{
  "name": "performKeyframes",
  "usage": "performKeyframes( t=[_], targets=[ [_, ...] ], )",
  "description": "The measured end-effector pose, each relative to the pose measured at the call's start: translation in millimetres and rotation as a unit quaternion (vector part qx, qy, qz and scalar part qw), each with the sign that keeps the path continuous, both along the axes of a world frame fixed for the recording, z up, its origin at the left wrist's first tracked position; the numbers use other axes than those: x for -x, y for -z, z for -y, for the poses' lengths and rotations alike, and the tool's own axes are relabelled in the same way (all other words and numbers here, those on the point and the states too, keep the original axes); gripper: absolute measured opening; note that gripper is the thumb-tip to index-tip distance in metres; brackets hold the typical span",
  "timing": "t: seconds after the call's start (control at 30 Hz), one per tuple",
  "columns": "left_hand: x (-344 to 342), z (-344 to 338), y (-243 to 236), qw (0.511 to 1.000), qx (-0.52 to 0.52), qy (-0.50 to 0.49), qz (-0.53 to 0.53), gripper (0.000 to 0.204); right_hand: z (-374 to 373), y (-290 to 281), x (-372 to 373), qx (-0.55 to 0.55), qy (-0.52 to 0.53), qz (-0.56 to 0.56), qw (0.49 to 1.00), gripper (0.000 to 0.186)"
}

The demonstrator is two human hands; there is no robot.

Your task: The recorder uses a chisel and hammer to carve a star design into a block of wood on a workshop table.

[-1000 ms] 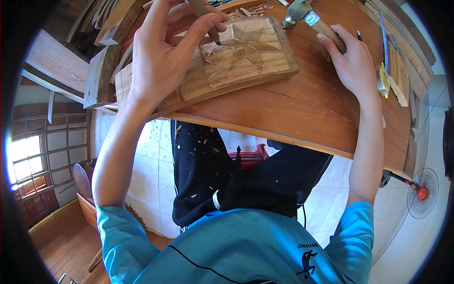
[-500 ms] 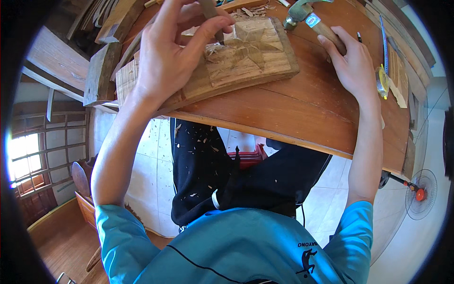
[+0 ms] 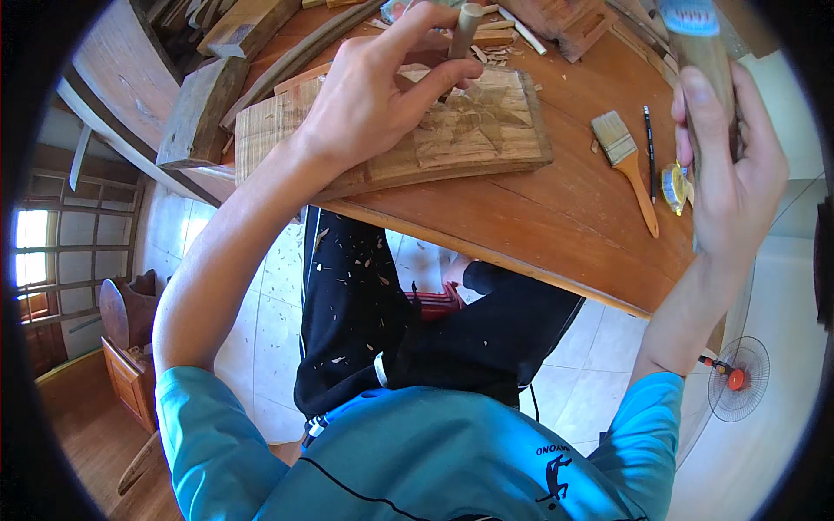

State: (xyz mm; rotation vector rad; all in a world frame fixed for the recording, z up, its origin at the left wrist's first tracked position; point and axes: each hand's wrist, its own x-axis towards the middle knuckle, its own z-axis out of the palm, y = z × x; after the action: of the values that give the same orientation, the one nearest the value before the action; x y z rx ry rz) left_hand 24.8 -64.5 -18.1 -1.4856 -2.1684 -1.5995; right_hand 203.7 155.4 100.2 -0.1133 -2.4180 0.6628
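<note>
A thick wooden board with carved leaf-like facets lies near the table's front edge. My left hand is closed round the wooden handle of a chisel, held nearly upright with its lower end at the carving. Fingers hide part of the tool, and its cutting edge is hard to make out. Up at the right, my right hand grips the wooden handle of a hammer. The hammer is raised well off the table, its head outside the picture.
Right of the board lie a paintbrush, a black pencil and a yellow tape measure. Wood blocks stand at the left, with shavings and scraps behind the board. A fan is at the far right.
My right hand has lifted the hammer up and to the right, uncovering the paintbrush. The chisel has shifted rightward in the picture with my left hand, and the view has moved slightly.
</note>
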Motion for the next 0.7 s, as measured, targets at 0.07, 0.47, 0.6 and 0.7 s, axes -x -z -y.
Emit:
performKeyframes(
  t=[0.07, 0.47, 0.6, 0.7],
  targets=[
    [-1, 11, 1, 0.999, 0.023, -0.028, -0.018, 0.031, 10, 3, 13, -0.032, -0.007, 0.039, 0.999, 0.032],
    [5, 1, 0, 0.999, 0.047, -0.017, 0.018, 0.038, 51, -37, 34, -0.221, 0.003, 0.100, 0.970, 0.028],
    [8, -5, -13, 0.996, 0.079, -0.026, 0.023, 0.035, 40, -68, 30, 0.210, -0.031, 0.237, 0.948, 0.027],
    [10, -22, -32, 0.996, 0.083, 0.008, 0.010, 0.030, -18, -1, 25, 0.088, -0.008, 0.089, 0.992, 0.031]
  ],
)
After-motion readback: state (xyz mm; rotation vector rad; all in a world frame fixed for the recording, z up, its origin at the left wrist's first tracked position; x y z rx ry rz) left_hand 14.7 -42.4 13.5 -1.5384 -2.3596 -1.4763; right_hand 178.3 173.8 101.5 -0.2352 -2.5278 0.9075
